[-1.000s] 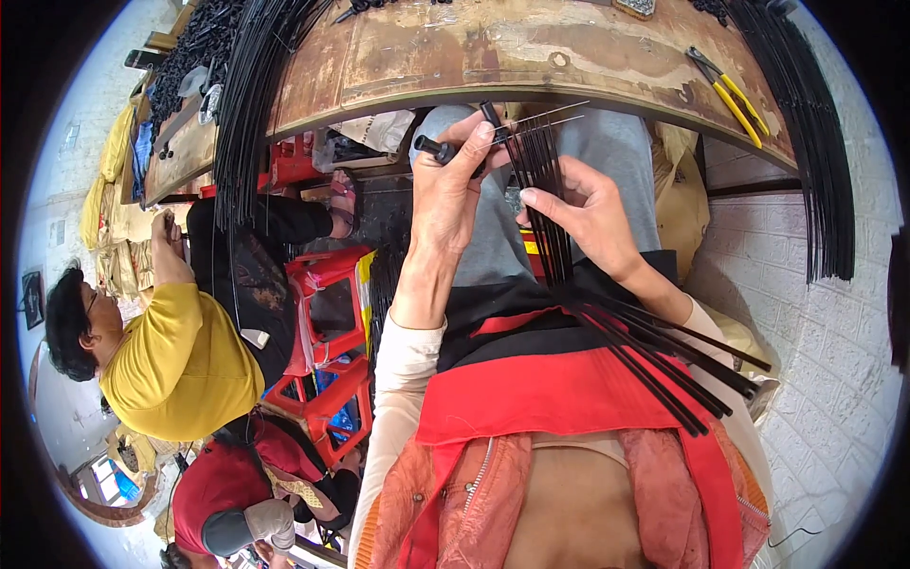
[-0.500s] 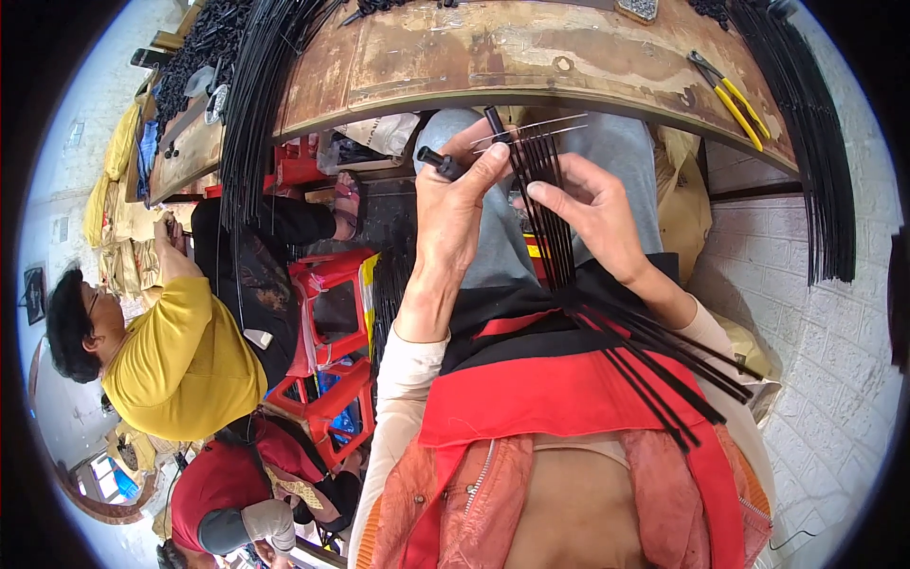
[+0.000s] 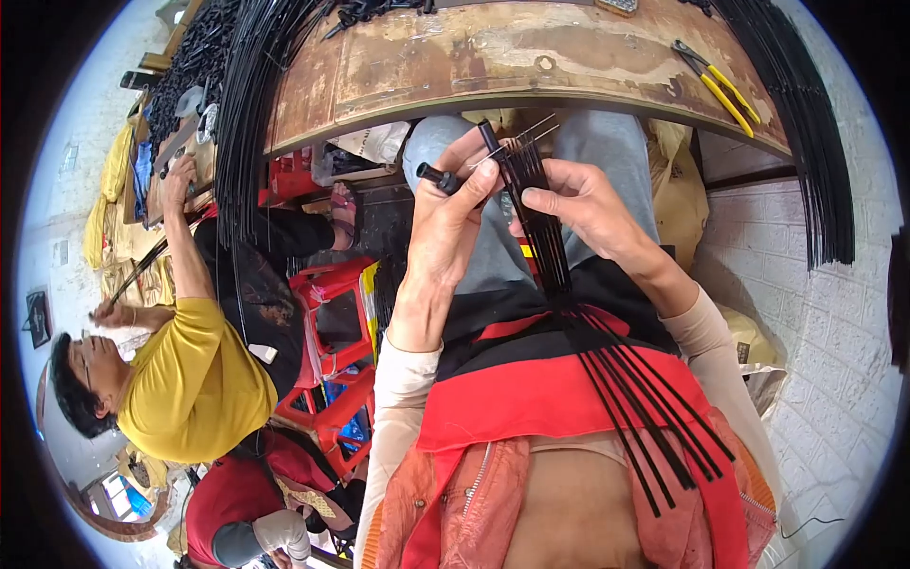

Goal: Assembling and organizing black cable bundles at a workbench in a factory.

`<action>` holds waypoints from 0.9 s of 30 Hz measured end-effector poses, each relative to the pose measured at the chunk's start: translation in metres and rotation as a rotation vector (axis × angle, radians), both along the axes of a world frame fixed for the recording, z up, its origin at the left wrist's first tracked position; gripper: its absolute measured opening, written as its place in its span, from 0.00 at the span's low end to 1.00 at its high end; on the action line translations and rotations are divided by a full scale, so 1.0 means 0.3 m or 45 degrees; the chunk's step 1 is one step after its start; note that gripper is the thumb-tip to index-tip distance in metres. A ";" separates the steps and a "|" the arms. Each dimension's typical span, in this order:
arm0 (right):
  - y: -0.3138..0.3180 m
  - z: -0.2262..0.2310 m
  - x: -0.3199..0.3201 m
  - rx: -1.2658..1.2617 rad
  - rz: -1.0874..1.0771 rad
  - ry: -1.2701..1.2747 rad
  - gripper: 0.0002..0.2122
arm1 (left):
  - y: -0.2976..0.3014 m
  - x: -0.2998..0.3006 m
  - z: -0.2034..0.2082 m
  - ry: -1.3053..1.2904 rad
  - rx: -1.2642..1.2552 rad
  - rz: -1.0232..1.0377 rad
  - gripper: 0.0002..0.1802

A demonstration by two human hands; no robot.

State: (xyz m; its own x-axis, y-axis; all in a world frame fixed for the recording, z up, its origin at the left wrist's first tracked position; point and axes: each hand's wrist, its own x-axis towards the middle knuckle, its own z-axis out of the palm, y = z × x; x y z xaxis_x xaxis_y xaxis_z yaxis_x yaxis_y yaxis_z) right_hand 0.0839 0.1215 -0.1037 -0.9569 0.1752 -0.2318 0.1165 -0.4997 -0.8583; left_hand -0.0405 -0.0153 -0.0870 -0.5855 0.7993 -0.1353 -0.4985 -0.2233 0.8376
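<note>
My left hand [image 3: 444, 228] is closed, with a black plastic tube with a collar [image 3: 436, 177] sticking out beside its thumb. A second short black tube [image 3: 488, 135] stands up at its fingertips. Two thin metal wires [image 3: 542, 127] run from the left thumb and finger across the top of a fan of slim black rods [image 3: 542, 237], which look like umbrella ribs. With thumb and fingers, my right hand [image 3: 602, 213] grips these rods near their upper ends. Their thicker lower ends [image 3: 654, 427] spread over my red and black apron [image 3: 531, 394].
Ahead is a worn wooden table [image 3: 455, 71] with yellow-handled pliers [image 3: 716, 87]. Black rod bundles hang over its left [image 3: 242, 142] and right [image 3: 815, 152] edges. A person in yellow [image 3: 199, 379] sits left by red stools [image 3: 332, 351]; another in dark red [image 3: 232, 493] is behind.
My right hand has shifted up and left along the rods, nearer the left one. The rods' lower ends have swung down and left. The yellow-clad person has reached an arm toward the table.
</note>
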 end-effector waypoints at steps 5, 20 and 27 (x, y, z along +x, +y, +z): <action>-0.020 0.001 0.009 0.106 -0.068 0.004 0.12 | -0.005 0.000 -0.066 -0.241 -0.004 0.020 0.25; -0.039 -0.022 0.023 -0.070 0.013 0.078 0.14 | -0.031 0.027 -0.050 -0.248 0.065 -0.257 0.22; -0.061 0.002 0.046 0.173 -0.066 0.104 0.15 | -0.011 0.052 -0.078 -0.262 0.075 -0.223 0.24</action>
